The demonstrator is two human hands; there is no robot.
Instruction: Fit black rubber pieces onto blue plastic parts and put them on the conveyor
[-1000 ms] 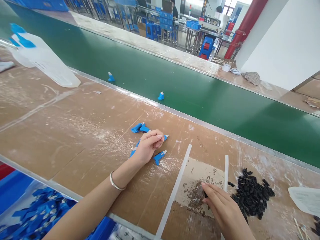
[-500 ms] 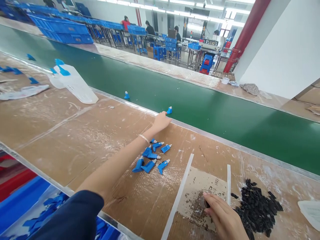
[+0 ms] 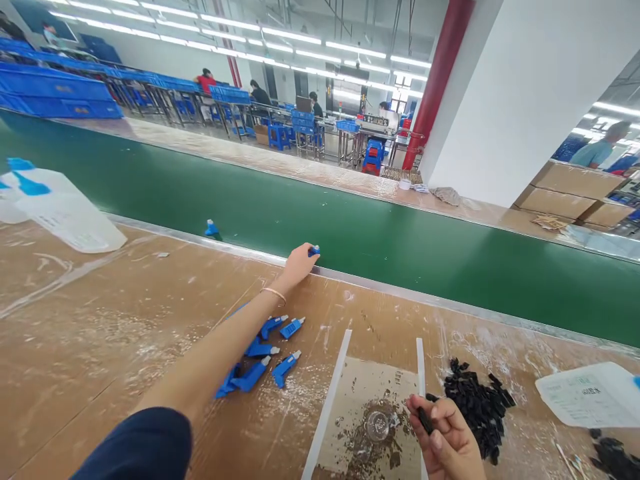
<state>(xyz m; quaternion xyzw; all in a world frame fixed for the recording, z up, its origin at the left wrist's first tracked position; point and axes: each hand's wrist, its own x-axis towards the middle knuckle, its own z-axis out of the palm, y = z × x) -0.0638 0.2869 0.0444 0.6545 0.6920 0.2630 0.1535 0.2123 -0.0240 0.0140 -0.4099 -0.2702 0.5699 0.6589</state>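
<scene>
My left hand is stretched out to the near edge of the green conveyor belt, its fingers closed on a small blue plastic part. Several more blue parts lie on the brown worktop beside my forearm. My right hand is at the bottom edge, fingers pinched on a small black piece. It hovers by a pile of black pieces and a taped patch with a small round clear fixture.
Another blue part stands on the belt further left. A clear plastic bag lies at the left, a white printed bag at the right. Blue crates, stools and seated people fill the far hall. Cardboard boxes sit by the white pillar.
My left hand has closed on the blue part at the belt's edge. My right hand has lifted off the taped patch with a black piece pinched in it. The view has tilted up.
</scene>
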